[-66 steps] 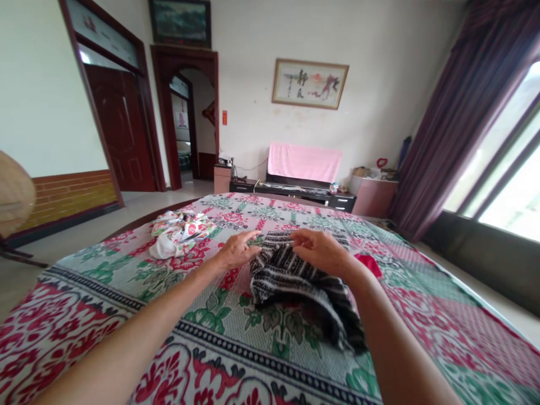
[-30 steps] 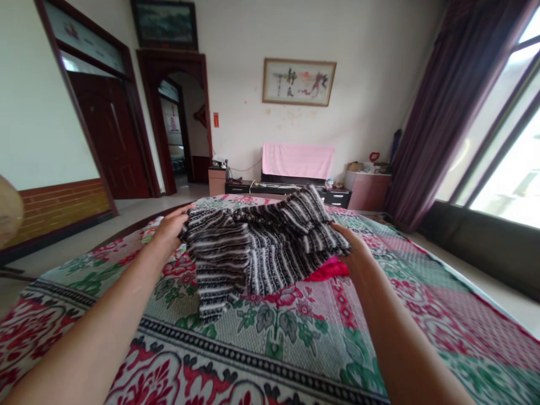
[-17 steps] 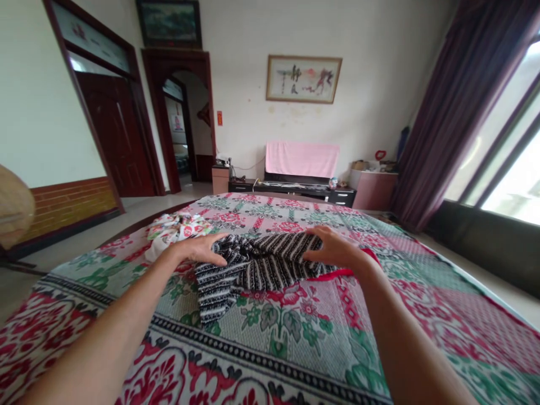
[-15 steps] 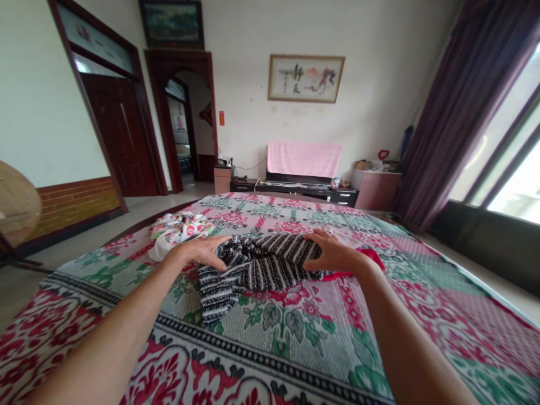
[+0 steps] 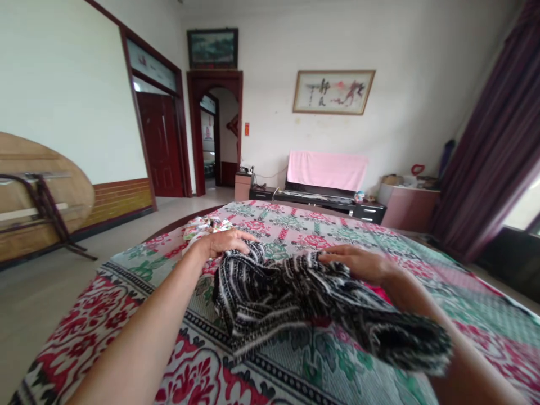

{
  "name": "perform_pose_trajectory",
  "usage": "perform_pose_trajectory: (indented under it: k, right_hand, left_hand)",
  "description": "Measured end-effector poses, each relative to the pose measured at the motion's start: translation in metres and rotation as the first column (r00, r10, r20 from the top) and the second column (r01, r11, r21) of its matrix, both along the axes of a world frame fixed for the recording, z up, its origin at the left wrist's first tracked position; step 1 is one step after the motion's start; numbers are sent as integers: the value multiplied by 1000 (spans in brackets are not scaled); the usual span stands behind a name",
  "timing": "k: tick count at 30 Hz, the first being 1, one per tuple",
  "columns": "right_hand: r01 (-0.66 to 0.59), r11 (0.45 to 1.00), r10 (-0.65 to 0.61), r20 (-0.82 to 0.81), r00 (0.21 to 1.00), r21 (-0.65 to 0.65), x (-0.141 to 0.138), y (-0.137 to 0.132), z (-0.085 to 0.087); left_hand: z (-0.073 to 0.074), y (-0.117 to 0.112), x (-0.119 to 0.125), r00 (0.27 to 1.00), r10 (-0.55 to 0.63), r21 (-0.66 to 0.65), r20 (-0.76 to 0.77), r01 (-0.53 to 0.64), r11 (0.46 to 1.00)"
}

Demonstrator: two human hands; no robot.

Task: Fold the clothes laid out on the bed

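A black-and-white striped knit sweater (image 5: pixel 274 298) is bunched up over the bed-like surface, partly lifted and blurred by motion. My left hand (image 5: pixel 225 243) grips its upper left edge, fingers curled over the knit. At the upper right, my right hand (image 5: pixel 358 262) pinches the cloth, thumb hidden under it. A tube-shaped end like a sleeve swings toward the lower right, its dark opening facing me, across my right forearm. Beneath everything lies a red, green and white flowered cover (image 5: pixel 185 360). A bit of red cloth (image 5: pixel 382 293) shows behind the sweater near my right wrist.
A crumpled floral cloth (image 5: pixel 206 225) lies beyond my left hand. Past the far edge stands a low black cabinet (image 5: pixel 369 212) with a pink cloth (image 5: pixel 327 169) above it. A folded round table (image 5: pixel 42 197) leans at the left wall; a purple curtain (image 5: pixel 485 140) hangs right.
Both hands have closed on the sweater and raised it, and its tube-shaped end has swung out to the lower right. The view has turned left.
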State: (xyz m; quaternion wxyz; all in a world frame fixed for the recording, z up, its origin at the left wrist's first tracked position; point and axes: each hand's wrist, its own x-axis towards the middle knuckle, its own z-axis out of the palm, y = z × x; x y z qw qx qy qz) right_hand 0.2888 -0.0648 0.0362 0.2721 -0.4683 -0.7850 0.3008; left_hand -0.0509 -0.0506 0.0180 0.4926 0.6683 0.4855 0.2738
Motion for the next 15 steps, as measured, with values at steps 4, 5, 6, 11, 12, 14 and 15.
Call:
perform_pose_trajectory:
  k: [4, 5, 6, 11, 12, 14, 15]
  right_hand:
    - [-59, 970, -48, -424, 904, -235, -59, 47, 19]
    - [-61, 982, -55, -587, 808, -176, -73, 59, 28]
    - [-72, 994, -6, -721, 693, -77, -85, 68, 38]
    - [101, 982, 98, -882, 461, 162, -111, 78, 38]
    - [113, 985, 63, -872, 485, 134, -111, 75, 24]
    - [113, 993, -40, -820, 572, 30, -109, 66, -16]
    - [117, 993, -90, -774, 626, -20, -107, 62, -38]
  left_hand:
    - [6, 14, -13, 801, 348, 223, 487, -499, 838]
    - [8, 19, -18, 684, 404, 269, 607, -655, 706]
    - [9, 22, -24, 581, 425, 304, 694, -772, 558]
    - [4, 29, -52, 581, 469, 552, 666, -806, 214]
    - [2, 29, -56, 600, 540, 589, 590, -778, 220]
    - [-3, 28, -60, 599, 710, 637, 370, -720, 276]
    - [-5, 28, -61, 578, 780, 647, 239, -694, 316]
